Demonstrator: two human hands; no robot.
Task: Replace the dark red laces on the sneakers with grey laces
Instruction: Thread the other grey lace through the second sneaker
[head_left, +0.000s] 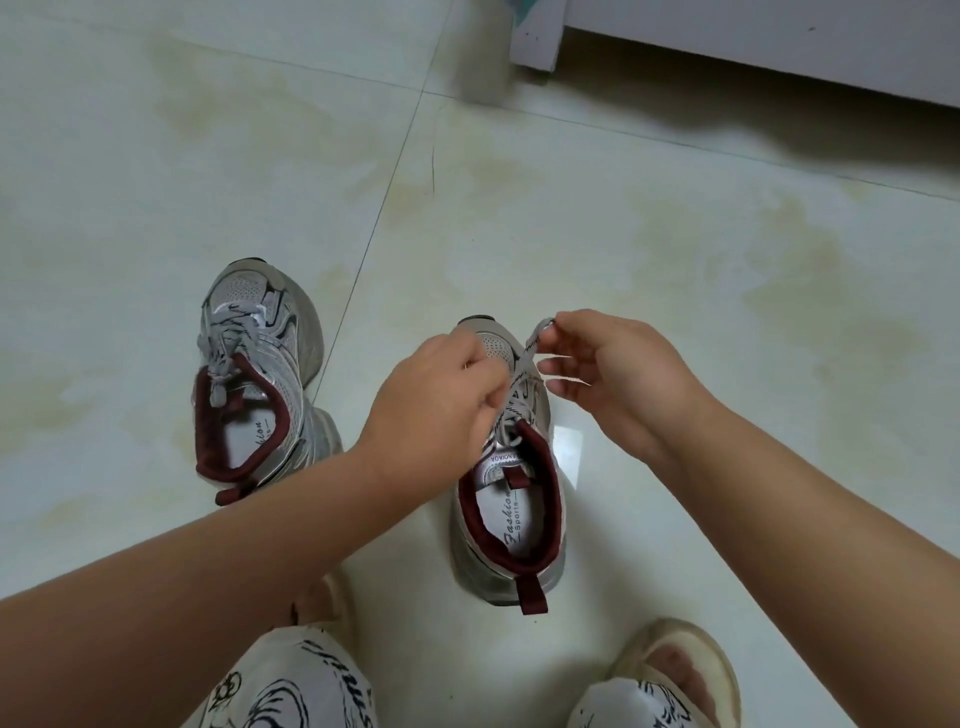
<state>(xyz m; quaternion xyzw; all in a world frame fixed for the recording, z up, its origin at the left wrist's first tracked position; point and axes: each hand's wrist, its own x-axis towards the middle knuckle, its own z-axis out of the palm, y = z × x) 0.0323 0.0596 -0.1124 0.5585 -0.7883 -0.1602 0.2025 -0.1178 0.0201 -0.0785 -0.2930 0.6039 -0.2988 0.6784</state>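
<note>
Two grey-and-silver sneakers with dark red collars stand on the tiled floor, toes pointing away from me. The left sneaker (254, 379) carries a grey lace tied over its tongue. The right sneaker (511, 499) sits between my hands and has a grey lace (524, 358) running up from its eyelets. My right hand (618, 379) pinches the upper end of that lace between thumb and forefinger. My left hand (441, 384) grips the lace lower down, over the shoe's tongue, and hides most of the lacing. No dark red lace is in view.
A white cabinet base (727, 47) with a leg stands at the back right. My knees in patterned trousers and my right foot in a beige sandal (680, 670) fill the near edge. Pale glossy tiles surround the shoes.
</note>
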